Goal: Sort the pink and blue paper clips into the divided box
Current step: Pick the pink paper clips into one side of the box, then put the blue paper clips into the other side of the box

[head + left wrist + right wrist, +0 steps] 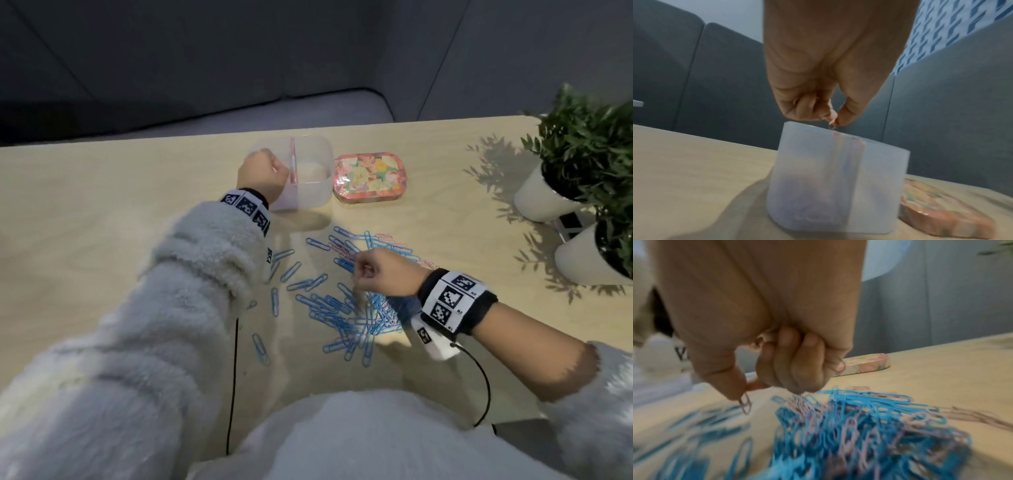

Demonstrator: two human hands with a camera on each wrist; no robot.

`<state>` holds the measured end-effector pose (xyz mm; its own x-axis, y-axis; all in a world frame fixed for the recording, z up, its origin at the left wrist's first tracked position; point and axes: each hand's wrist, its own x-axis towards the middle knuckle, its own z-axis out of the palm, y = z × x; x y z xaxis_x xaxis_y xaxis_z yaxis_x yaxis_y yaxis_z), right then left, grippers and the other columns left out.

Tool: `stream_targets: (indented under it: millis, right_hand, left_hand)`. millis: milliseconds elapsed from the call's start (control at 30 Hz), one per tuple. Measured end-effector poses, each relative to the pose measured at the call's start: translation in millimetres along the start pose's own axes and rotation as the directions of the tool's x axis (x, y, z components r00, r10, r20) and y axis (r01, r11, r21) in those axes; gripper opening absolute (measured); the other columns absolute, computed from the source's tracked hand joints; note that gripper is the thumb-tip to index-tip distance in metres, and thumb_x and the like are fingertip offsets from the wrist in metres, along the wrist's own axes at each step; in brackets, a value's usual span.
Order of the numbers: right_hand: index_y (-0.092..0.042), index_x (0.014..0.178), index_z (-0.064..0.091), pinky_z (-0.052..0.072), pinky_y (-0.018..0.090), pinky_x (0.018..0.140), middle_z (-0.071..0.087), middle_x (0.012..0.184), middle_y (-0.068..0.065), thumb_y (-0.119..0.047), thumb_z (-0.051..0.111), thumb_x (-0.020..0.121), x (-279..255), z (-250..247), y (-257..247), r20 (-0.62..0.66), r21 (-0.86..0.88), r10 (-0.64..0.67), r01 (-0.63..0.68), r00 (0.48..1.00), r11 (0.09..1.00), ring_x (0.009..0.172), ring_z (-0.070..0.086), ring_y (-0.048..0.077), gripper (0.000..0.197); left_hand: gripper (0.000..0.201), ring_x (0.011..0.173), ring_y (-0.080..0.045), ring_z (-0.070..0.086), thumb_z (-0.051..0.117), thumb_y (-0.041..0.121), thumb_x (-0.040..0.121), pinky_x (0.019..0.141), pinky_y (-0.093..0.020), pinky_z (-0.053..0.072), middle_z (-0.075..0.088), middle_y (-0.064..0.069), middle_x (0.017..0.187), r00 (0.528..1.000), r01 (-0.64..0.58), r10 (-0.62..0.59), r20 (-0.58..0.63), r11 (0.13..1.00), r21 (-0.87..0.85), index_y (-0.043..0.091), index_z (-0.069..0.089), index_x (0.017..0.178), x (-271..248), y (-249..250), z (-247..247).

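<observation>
**Clip poised over the box's left half**

Fluffy white sleeves [164, 308] fill the near view, and beyond them both hands are busy. Her left hand [262, 173] hangs over the left compartment of the divided box [322, 192], just left of the pink divider [293, 161]. Thumb and forefinger are pinched on a small pale clip [832, 125], which dangles straight down, its tip right at the box's rim. A release there should drop it on the left side, I'd judge, though it sits close to the divider.

Her right hand [380, 272] is over the paper clip pile [352, 318], fingers curled, with thumb and forefinger pinching another clip [745, 403] that hangs long-axis downward, clear of the heap. The box lies forward and left of this hand, the floral tin [370, 176] beside it.
</observation>
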<state>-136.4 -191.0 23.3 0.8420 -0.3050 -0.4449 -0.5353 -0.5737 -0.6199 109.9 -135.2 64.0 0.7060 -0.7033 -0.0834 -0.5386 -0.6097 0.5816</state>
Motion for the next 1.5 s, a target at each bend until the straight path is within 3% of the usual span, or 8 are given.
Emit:
stream_targets:
  millis: [333,500,700,867,1033,1200,1267,1500]
  right_hand:
    - [-0.003,0.061,0.051,0.019,0.012,0.031,0.038,0.036,-0.003,0.002,0.043,0.087,44,-69,-63,-0.076,0.685,0.057,0.01,0.995,0.729,0.029,0.027,0.007,0.027]
    - [0.018,0.111,0.053,0.02,0.014,0.033,0.039,0.054,0.003,0.0,0.044,0.088,100,-75,-104,-0.233,0.81,0.256,0.041,0.938,0.586,0.039,0.03,0.008,0.03]
    - [-0.004,0.082,0.054,0.022,0.017,0.036,0.036,0.057,0.003,0.002,0.041,0.088,153,-65,-134,-0.213,0.939,0.312,0.106,0.926,0.326,0.046,0.03,0.011,0.015]
    - [-0.013,0.064,0.052,0.028,0.025,0.052,0.05,0.072,0.007,-0.017,0.048,0.087,167,-51,-140,-0.211,0.884,0.278,0.062,0.937,0.463,0.055,0.036,0.016,0.024]
    - [-0.009,0.118,0.056,0.035,0.031,0.096,0.051,0.134,0.005,-0.036,0.037,0.097,151,-53,-130,-0.172,0.834,0.161,0.056,0.972,0.549,0.126,0.045,0.022,0.039]
    - [0.006,0.1,0.06,0.04,0.017,0.057,0.058,0.087,0.009,-0.012,0.042,0.095,86,-64,-100,-0.358,0.867,0.178,0.255,0.917,0.428,0.071,0.053,0.017,0.026]
    - [-0.005,0.087,0.062,0.045,0.018,0.052,0.062,0.079,0.006,-0.009,0.044,0.093,61,-57,-74,-0.342,0.829,0.231,0.177,0.911,0.531,0.058,0.054,0.013,0.02]
    - [-0.011,0.086,0.072,0.051,0.031,0.083,0.072,0.091,0.007,-0.013,0.057,0.088,20,-2,15,-0.294,0.176,0.196,-0.148,0.936,0.973,0.081,0.065,0.017,0.015]
  left_hand:
    - [0.03,0.109,-0.035,0.056,0.046,0.011,0.087,0.092,-0.036,0.045,0.064,-0.017,0.116,0.998,-0.015,0.007,0.068,0.993,0.118,0.005,0.061,0.113,21,-6,12]
    - [0.032,0.111,-0.03,0.055,0.044,0.001,0.085,0.095,-0.03,0.037,0.065,-0.013,0.117,0.984,-0.147,0.147,-0.098,0.989,0.008,0.007,0.064,0.108,-1,-18,4]
    - [0.013,0.09,-0.025,0.054,0.056,0.019,0.086,0.082,-0.034,0.039,0.066,-0.007,0.094,0.971,-0.188,0.184,-0.152,0.982,-0.016,0.012,0.065,0.091,-73,-49,8]
    - [0.011,0.087,-0.034,0.053,0.053,0.011,0.084,0.071,-0.037,0.038,0.064,-0.013,0.093,0.947,-0.242,0.209,0.243,0.964,0.114,0.008,0.062,0.09,-119,-61,38]
    - [0.021,0.105,-0.031,0.046,0.051,0.019,0.088,0.081,-0.036,0.032,0.058,-0.009,0.114,0.911,-0.333,0.247,0.331,0.913,0.235,0.012,0.059,0.106,-127,-52,60]
    - [0.045,0.123,-0.029,0.043,0.051,0.027,0.088,0.097,-0.038,0.035,0.043,-0.007,0.139,0.873,-0.414,0.317,0.372,0.884,0.217,0.014,0.044,0.13,-121,-36,74]
    - [0.05,0.132,-0.024,0.035,0.048,0.03,0.09,0.105,-0.038,0.03,0.034,-0.004,0.147,0.851,-0.447,0.329,0.41,0.863,0.236,0.017,0.036,0.137,-120,-33,77]
    - [0.038,0.122,-0.026,0.044,0.039,0.034,0.094,0.098,-0.039,0.034,0.045,-0.005,0.136,0.901,-0.383,0.219,0.375,0.809,0.447,0.012,0.047,0.124,-121,-34,74]
